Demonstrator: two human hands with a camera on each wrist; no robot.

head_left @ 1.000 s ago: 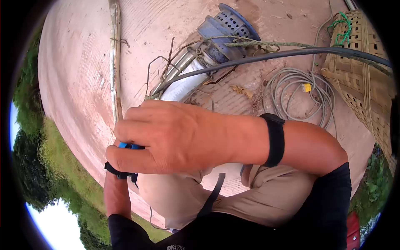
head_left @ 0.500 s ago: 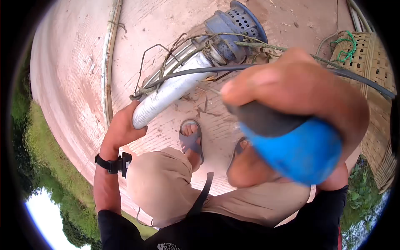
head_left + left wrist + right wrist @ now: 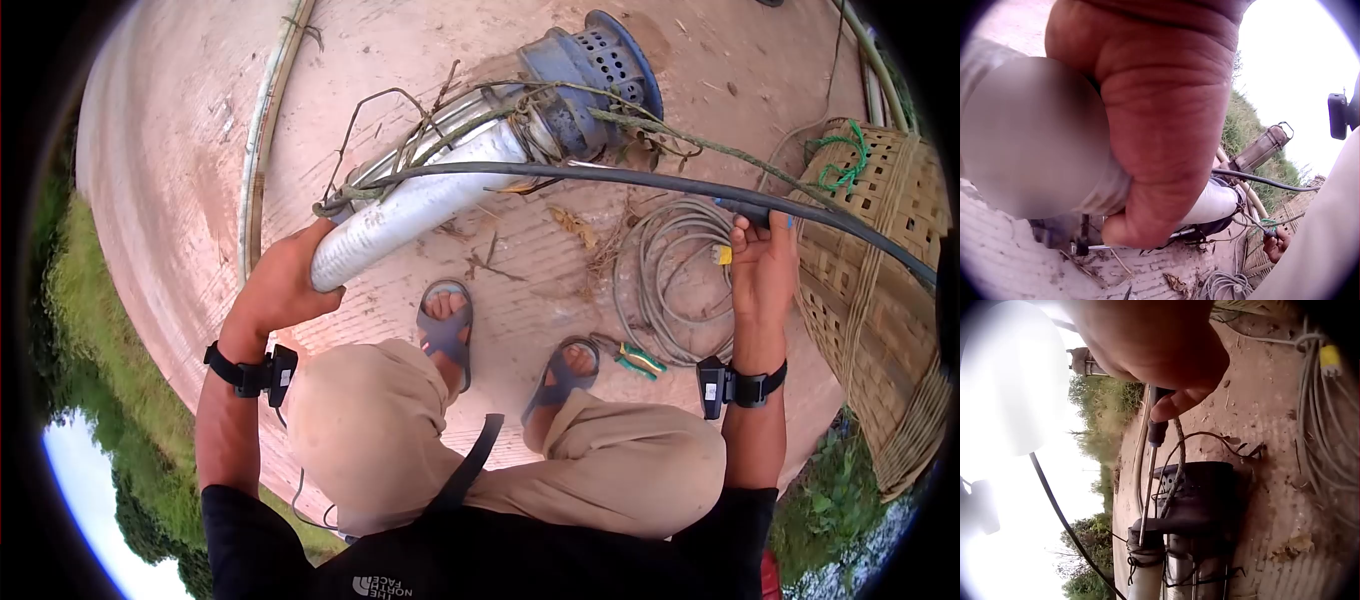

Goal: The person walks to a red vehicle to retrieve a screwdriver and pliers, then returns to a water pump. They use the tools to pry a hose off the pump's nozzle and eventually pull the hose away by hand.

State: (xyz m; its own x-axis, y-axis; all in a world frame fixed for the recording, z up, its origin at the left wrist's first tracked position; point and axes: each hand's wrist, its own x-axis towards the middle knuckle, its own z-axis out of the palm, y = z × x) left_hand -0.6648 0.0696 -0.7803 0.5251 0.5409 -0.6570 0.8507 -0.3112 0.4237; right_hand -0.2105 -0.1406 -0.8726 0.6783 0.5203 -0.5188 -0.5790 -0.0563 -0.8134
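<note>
My left hand [image 3: 285,280] grips the near end of a white ribbed hose [image 3: 410,222]; the left wrist view shows the hand wrapped over it close up. The hose runs to a blue pump [image 3: 590,80] with a perforated flared end, lying on its side. Rope [image 3: 470,135] and wire are tied around them. In my right hand [image 3: 765,275] is a screwdriver [image 3: 1149,487] with a black and blue handle. Its shaft points toward the hose's joint with the pump, and the tip overlaps the tied collar [image 3: 1145,540] in the right wrist view.
A black cable [image 3: 680,183] crosses over the hose toward the right. Coiled grey cable [image 3: 650,265] with a yellow plug [image 3: 722,254] lies near the right hand. Pliers [image 3: 637,361] with green and yellow handles lie by the right foot. A woven basket [image 3: 890,230] stands at right.
My right hand has swung from in front of the left hand, past the camera, out to the right with the screwdriver. The left hand keeps its hold on the hose.
</note>
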